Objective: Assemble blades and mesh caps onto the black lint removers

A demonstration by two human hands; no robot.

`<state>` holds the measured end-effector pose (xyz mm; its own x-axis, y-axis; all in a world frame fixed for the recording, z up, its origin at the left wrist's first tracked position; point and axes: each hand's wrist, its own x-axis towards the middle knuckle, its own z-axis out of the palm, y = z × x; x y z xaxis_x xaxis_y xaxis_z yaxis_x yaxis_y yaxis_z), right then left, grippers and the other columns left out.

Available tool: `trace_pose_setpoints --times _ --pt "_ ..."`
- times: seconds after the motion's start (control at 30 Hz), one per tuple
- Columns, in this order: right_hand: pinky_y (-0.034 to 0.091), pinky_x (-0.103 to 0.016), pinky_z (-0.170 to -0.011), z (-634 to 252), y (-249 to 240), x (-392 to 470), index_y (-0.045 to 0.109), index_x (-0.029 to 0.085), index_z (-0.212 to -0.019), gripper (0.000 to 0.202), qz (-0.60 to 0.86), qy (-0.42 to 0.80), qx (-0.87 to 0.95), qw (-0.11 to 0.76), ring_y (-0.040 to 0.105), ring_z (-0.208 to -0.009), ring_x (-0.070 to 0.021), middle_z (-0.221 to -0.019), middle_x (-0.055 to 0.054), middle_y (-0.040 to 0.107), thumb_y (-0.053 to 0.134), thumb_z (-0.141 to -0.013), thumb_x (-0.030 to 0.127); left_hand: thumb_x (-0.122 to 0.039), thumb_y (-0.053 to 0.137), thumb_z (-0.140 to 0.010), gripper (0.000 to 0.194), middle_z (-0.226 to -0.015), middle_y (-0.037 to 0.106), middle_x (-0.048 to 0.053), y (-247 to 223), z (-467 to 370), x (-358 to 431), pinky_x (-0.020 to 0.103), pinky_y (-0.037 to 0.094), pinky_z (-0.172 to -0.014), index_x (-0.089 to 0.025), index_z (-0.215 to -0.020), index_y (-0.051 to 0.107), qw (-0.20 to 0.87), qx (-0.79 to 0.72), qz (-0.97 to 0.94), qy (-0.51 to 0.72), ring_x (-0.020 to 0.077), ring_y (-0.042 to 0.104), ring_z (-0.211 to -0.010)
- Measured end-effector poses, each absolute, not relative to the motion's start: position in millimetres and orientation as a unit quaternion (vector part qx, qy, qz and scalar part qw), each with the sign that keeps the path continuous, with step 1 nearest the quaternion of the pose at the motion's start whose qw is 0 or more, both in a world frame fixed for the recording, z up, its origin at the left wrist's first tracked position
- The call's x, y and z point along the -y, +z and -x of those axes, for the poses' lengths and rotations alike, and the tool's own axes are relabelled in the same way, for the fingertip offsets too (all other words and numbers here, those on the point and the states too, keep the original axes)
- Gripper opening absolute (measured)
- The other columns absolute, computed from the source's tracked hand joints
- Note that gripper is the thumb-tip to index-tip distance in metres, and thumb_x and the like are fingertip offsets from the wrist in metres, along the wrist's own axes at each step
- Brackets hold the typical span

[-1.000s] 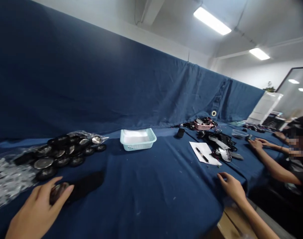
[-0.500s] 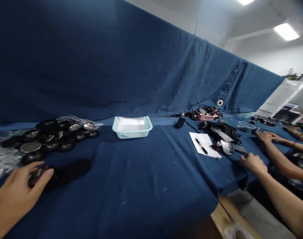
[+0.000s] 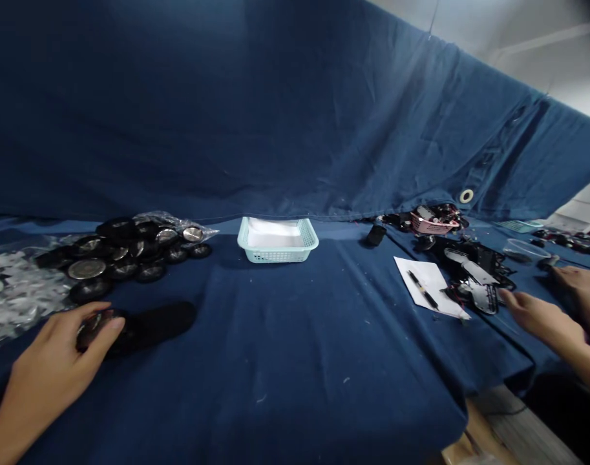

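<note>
My left hand [image 3: 57,361] is at the lower left, its thumb and fingers curled round a dark, shiny round part [image 3: 94,328]. From it a long black piece with a rounded end [image 3: 161,323] stretches right along the blue cloth. Whether the two are joined, I cannot tell. Just beyond my fingers is a heap of black round parts [image 3: 123,266], several showing silvery round faces, some in clear plastic. Left of the heap lies a clear bag of small whitish pieces [image 3: 23,287]. My right hand is out of view.
A pale teal basket [image 3: 278,256] with white lining stands by the blue curtain [image 3: 275,116]. To the right are white paper [image 3: 415,271] with a pen [image 3: 423,289], a pink basket [image 3: 430,226] of parts, and loose black and white parts [image 3: 479,271] near a co-worker's hand [image 3: 541,316].
The view has turned left, so the table's things appear farther right. My left hand keeps its hold on the round part. The co-worker's near hand now looks more open.
</note>
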<state>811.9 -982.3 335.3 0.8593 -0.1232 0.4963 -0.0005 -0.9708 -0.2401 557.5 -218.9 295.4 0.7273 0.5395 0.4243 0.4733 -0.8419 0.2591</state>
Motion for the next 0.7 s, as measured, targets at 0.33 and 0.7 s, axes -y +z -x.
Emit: trace_pose_setpoints --times 0.33,0.7 --pt "0.042 -0.030 -0.066 -716.4 316.0 682.4 0.067 0.020 -0.085 0.037 0.908 -0.118 0.319 0.244 0.063 -0.070 -0.0203 -0.081 -0.007 0.069 0.044 -0.094 0.048 -0.055 0.050 -0.086 0.045 -0.120 0.054 0.005 296.2 -544.0 230.9 0.034 0.048 -0.087 -0.025 -0.119 0.051 0.083 -0.234 -0.929 0.276 0.0250 0.060 -0.104" --pt "0.054 -0.034 -0.054 -699.1 305.1 482.0 0.060 0.013 -0.099 0.069 0.673 0.375 0.214 0.601 0.062 -0.063 -0.0187 -0.082 -0.008 0.061 0.021 -0.091 0.069 -0.032 0.042 -0.096 0.033 -0.126 0.049 0.009 320.2 -557.4 273.4 0.034 0.045 -0.098 -0.022 -0.127 0.045 0.204 0.020 -0.920 0.333 0.0212 0.053 -0.115"
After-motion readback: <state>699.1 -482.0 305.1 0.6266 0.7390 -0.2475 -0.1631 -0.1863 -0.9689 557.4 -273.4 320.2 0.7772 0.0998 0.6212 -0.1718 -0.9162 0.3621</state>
